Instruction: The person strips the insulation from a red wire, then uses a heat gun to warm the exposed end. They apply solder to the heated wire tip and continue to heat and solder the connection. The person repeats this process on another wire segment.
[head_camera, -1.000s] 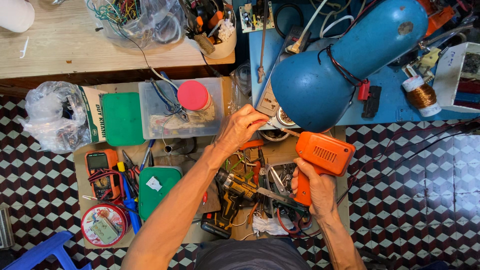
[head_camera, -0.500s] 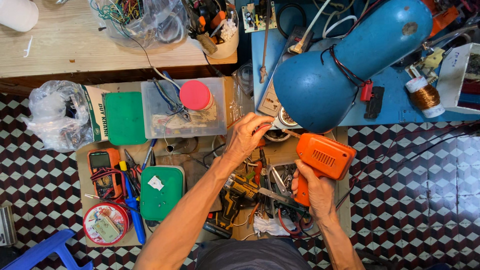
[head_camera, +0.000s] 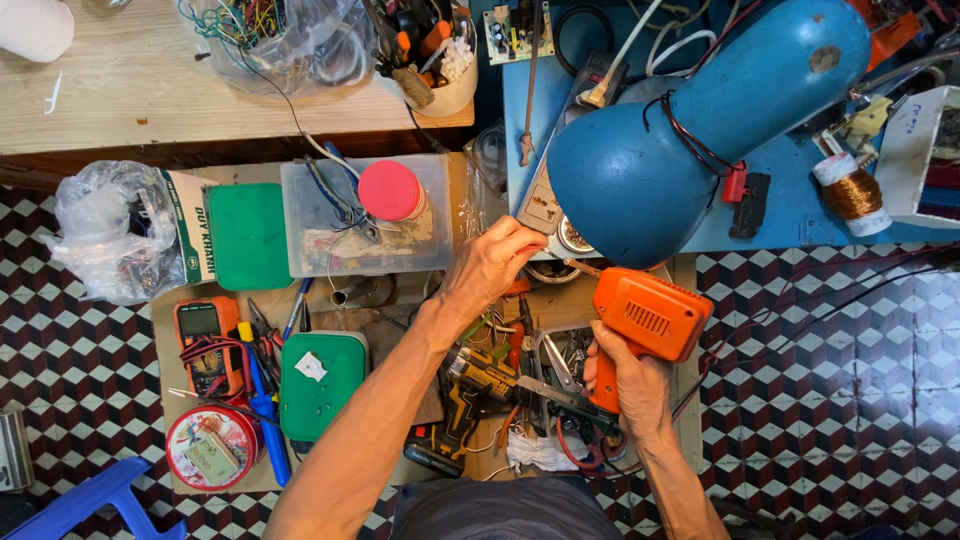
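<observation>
My right hand (head_camera: 625, 382) grips the handle of an orange pistol-shaped soldering gun (head_camera: 650, 318), whose body points up toward the blue desk lamp (head_camera: 690, 130). My left hand (head_camera: 497, 262) is raised just under the lamp's shade, fingers pinched together on something small that I cannot make out. Below both hands lies an open tray of tools (head_camera: 560, 360) with pliers, cutters and a yellow-and-black cordless drill (head_camera: 470, 395).
A clear plastic box (head_camera: 340, 255) with a pink lid (head_camera: 390, 190) sits left of my left hand. Green cases (head_camera: 320, 385), a multimeter (head_camera: 205, 345), a red round tin (head_camera: 210, 445) and a plastic bag (head_camera: 105, 230) lie further left. A copper wire spool (head_camera: 850, 190) stands at the right.
My left hand has moved up and to the right, closer to the lamp shade. The soldering gun in my right hand has barely shifted.
</observation>
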